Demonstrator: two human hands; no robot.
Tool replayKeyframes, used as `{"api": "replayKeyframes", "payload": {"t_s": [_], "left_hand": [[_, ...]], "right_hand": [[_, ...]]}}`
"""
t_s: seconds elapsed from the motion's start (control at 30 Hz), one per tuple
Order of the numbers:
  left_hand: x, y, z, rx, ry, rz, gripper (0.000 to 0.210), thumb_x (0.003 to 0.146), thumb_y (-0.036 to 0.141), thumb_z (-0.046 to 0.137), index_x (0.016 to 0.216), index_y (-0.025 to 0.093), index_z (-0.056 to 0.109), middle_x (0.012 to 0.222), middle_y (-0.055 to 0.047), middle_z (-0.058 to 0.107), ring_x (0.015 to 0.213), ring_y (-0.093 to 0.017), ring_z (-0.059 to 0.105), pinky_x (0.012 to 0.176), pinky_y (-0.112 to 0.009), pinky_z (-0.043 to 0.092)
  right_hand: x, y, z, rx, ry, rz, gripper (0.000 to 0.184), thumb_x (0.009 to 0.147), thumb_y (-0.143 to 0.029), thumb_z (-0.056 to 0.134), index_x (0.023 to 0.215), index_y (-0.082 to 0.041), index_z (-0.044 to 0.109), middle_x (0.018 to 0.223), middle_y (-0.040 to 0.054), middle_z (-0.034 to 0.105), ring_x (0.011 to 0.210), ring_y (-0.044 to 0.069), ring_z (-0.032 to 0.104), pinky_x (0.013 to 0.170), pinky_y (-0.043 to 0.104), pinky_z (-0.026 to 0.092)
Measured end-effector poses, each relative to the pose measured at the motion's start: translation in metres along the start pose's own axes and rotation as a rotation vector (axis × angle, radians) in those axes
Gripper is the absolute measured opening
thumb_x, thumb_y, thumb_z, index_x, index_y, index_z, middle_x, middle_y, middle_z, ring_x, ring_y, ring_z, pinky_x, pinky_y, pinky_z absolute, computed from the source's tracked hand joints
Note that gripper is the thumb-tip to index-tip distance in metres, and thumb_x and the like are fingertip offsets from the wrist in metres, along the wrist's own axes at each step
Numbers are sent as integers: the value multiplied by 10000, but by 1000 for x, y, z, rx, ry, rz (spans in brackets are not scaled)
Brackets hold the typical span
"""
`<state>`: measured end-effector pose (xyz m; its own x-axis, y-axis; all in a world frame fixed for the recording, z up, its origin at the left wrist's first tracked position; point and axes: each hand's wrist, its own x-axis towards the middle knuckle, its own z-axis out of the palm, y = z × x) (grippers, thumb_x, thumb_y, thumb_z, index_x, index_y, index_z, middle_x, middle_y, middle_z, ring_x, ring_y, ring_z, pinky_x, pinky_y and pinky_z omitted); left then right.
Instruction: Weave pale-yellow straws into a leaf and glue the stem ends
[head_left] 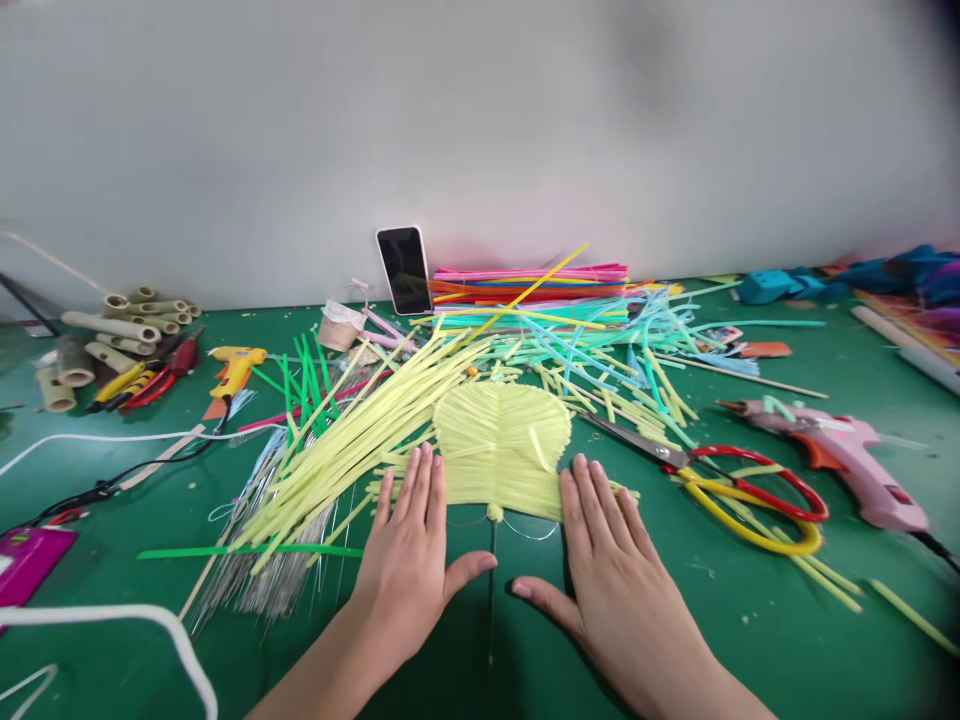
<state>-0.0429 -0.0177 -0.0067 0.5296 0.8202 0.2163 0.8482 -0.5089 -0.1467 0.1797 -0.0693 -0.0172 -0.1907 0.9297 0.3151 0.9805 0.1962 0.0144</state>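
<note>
A pale yellow leaf-shaped piece (499, 440) made of laid-side-by-side strips lies flat on the green table, with a thin stem wire (492, 600) running from its base toward me. My left hand (409, 545) rests flat at its lower left edge, fingers straight and thumb stretched out close to the stem. On the opposite side my right hand (611, 550) lies flat, its fingertips on the strip ends at the lower right edge. Neither hand grips anything. A fine wire loop shows on each side of the base.
Loose pale yellow strips (360, 450) fan out over thin wires (277, 590) at left. Scissors (675, 460) and a pink glue gun (847, 440) lie at right. A yellow glue gun (236, 372), bamboo tubes (124, 325), a phone (405, 270) and coloured strip bundles (532, 285) stand behind.
</note>
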Motion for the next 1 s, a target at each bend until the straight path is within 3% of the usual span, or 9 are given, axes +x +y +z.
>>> {"api": "replayKeyframes", "payload": {"t_s": [0.23, 0.33, 0.77, 0.9, 1.0], "left_hand": [[-1, 0, 1, -31, 25, -5, 1041, 872, 766, 288, 1558, 19, 55, 1545, -272, 341, 1443, -380, 321, 1102, -576, 336], [-1, 0, 0, -34, 24, -1, 1042, 874, 759, 305, 1558, 21, 34, 1547, -270, 339, 1444, -379, 319, 1102, -575, 341], [-3, -6, -6, -116, 7, 30, 885, 949, 618, 394, 1553, 38, 108, 1572, -231, 317, 1481, -340, 245, 1141, -551, 322], [4, -12, -13, -223, 80, -5, 734, 988, 473, 445, 1536, 59, 187, 1555, -215, 365, 1481, -326, 254, 1157, -551, 297], [10, -17, -23, -304, 158, 2, 527, 988, 296, 492, 1474, 139, 361, 1524, -163, 429, 1465, -306, 297, 1159, -532, 308]], "right_hand": [[0, 0, -1, -2, -3, -1, 1010, 882, -774, 297, 1473, 45, 334, 1543, 293, 315, 1471, 402, 216, 1123, 582, 310], [0, 0, -1, -8, -1, 1, 1018, 878, -782, 287, 1474, 43, 332, 1540, 291, 325, 1470, 399, 222, 1122, 576, 316], [1, -1, -4, 5, 31, 5, 1025, 885, -766, 315, 1533, 20, 194, 1544, 288, 319, 1461, 401, 250, 1109, 588, 337], [7, 0, -13, 45, 54, 30, 992, 903, -725, 361, 1549, -1, 154, 1554, 270, 314, 1470, 401, 224, 1111, 602, 336], [12, 2, -21, 111, 75, 18, 826, 957, -598, 405, 1542, -44, 224, 1577, 218, 301, 1480, 391, 198, 1119, 612, 331]]}}
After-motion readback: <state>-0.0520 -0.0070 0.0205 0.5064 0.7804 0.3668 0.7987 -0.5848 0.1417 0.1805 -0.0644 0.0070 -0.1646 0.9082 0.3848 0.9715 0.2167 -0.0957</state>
